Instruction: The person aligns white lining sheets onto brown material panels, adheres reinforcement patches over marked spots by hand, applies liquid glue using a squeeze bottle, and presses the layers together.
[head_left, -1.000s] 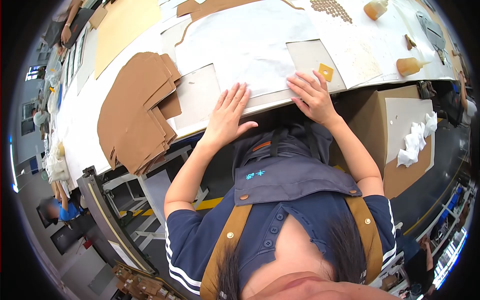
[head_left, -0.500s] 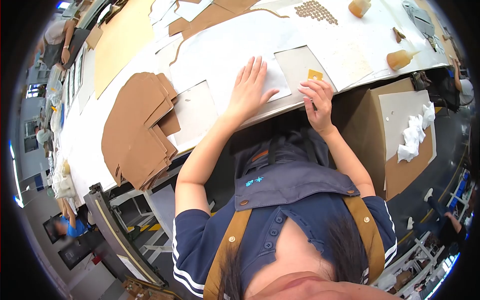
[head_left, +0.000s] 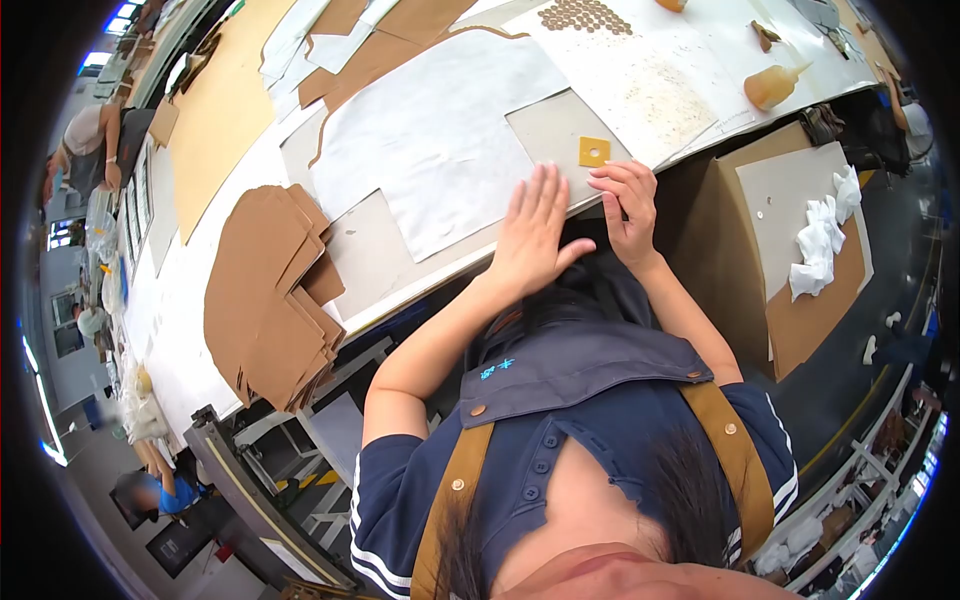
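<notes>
My left hand [head_left: 540, 232] is open, its fingers straight and the fingertips at the front edge of the white sheet's bare grey backing board [head_left: 560, 130]. A large white cut-out sheet [head_left: 430, 130] with notched corners lies flat on the board, with a brown rim showing along its far side. My right hand [head_left: 630, 212] hovers at the table edge with loosely bent fingers, thumb apart, and nothing visible in it. Just beyond its fingertips lies a small yellow square piece with a round hole [head_left: 583, 152].
A stack of brown cut pieces [head_left: 262, 290] overhangs the table's front left. Small brown discs [head_left: 585, 16] and an amber squeeze bottle [head_left: 772, 88] are at the far right. Below stands a cardboard box [head_left: 745, 190] with crumpled white paper [head_left: 820, 245]. Other people are at the sides.
My left hand has slid off the white sheet toward me and to the right. My right hand has drawn slightly back from the yellow piece, which now shows whole. The view has shifted.
</notes>
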